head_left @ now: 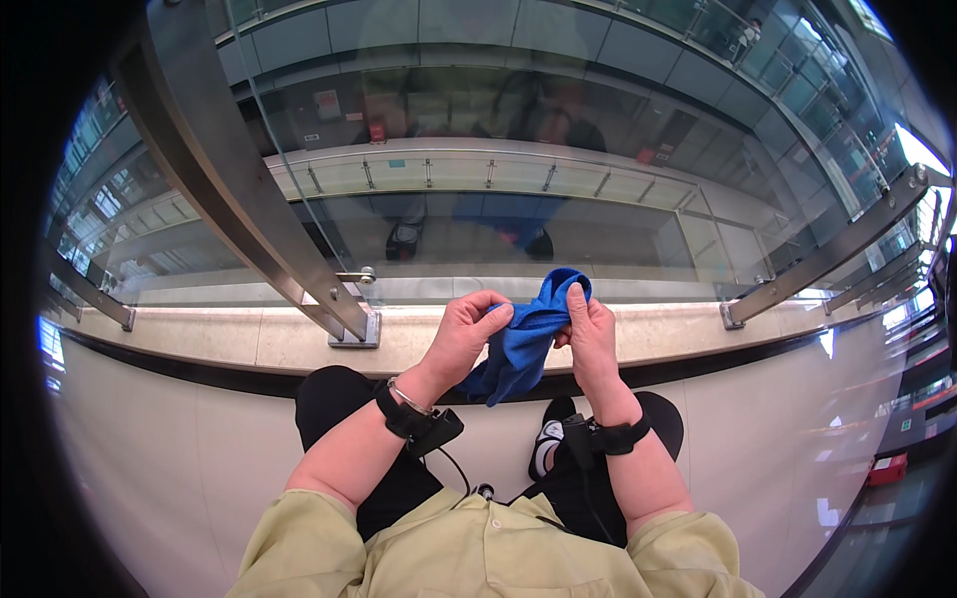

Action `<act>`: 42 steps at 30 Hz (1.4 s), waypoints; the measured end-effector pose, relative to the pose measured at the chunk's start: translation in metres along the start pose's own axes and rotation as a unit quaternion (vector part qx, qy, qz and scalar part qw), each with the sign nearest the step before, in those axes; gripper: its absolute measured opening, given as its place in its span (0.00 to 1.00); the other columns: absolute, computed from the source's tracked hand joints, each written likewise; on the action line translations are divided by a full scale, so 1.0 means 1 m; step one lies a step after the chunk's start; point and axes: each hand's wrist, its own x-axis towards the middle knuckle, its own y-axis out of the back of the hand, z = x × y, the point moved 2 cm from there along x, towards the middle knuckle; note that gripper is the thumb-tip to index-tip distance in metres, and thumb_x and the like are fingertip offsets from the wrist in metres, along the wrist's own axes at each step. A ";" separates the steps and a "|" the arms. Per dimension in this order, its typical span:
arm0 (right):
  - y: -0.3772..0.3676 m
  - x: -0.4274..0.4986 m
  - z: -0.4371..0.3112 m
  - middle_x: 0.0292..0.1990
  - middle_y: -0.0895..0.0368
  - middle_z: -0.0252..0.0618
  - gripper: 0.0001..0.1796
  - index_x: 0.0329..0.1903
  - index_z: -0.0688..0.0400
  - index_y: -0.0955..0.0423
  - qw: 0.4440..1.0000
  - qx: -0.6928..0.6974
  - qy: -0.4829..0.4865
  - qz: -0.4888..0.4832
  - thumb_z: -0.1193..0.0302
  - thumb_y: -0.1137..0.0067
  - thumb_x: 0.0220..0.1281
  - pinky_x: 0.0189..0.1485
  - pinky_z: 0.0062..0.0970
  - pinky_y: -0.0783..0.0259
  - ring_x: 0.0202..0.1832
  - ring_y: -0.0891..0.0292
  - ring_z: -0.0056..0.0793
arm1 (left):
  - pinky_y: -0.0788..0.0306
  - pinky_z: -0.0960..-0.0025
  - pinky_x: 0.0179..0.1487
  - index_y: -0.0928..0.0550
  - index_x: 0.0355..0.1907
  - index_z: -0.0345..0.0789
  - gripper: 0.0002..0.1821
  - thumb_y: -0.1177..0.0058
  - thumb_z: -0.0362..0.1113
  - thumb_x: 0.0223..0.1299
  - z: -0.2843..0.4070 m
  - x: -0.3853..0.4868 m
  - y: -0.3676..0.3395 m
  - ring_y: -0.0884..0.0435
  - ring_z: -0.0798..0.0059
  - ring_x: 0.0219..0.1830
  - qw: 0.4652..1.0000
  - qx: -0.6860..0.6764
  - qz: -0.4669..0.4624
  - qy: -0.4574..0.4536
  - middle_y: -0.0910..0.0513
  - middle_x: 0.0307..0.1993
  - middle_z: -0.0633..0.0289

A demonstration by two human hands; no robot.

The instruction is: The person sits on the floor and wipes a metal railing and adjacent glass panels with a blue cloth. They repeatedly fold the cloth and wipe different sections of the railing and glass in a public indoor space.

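A crumpled blue cloth [523, 340] hangs between my two hands, above the stone ledge at the foot of a glass railing panel. My left hand [471, 336] pinches its left edge between thumb and fingers. On the other side, my right hand [591, 329] grips the folded upper part, with the thumb on top. The cloth's lower end droops over the dark edge of the ledge. Both wrists carry black straps with small devices. Behind the cloth stands the glass panel [463, 239], which shows faint reflections.
A steel railing post [299, 247] rises from the stone ledge [291, 336] at the left, with a glass clamp [365, 275] beside it. Another steel post [815, 273] stands at the right. Pale floor tiles [762, 448] lie below. A person [746, 37] is far off, upper right.
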 end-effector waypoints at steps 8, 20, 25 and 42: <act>0.003 -0.002 -0.003 0.21 0.24 0.27 0.27 0.27 0.57 0.24 0.999 -0.016 0.034 -0.035 0.46 0.41 0.67 0.24 0.17 0.34 0.21 0.30 0.14 | 0.32 0.82 0.39 0.19 0.38 0.33 0.08 0.45 0.36 0.71 0.005 0.000 0.000 0.28 0.91 0.32 1.000 0.008 0.006 0.004 0.21 0.30 0.75; -0.018 -0.010 0.006 0.46 0.18 0.41 0.31 0.55 0.63 0.30 0.966 -0.193 0.035 -0.168 0.64 0.25 0.52 0.47 0.26 0.25 0.44 0.21 0.25 | 0.27 0.81 0.43 0.18 0.42 0.32 0.07 0.44 0.34 0.71 0.003 -0.001 0.003 0.22 0.90 0.37 0.998 0.055 0.016 -0.037 0.17 0.36 0.71; -0.018 -0.011 0.012 0.37 0.19 0.39 0.19 0.54 0.62 0.26 0.949 -0.258 0.126 -0.132 0.71 0.38 0.60 0.44 0.25 0.27 0.38 0.23 0.24 | 0.31 0.84 0.40 0.19 0.40 0.33 0.07 0.45 0.35 0.72 0.000 -0.002 -0.002 0.26 0.92 0.35 0.993 0.085 0.023 -0.073 0.19 0.34 0.75; 0.057 0.013 -0.025 0.29 0.18 0.33 0.11 0.45 0.63 0.20 0.936 -0.308 0.168 0.009 0.83 0.47 0.62 0.35 0.21 0.30 0.30 0.26 0.18 | 0.46 0.85 0.28 0.21 0.40 0.35 0.08 0.48 0.37 0.75 0.052 0.004 0.050 0.39 0.95 0.26 0.923 0.183 0.247 -0.230 0.30 0.25 0.80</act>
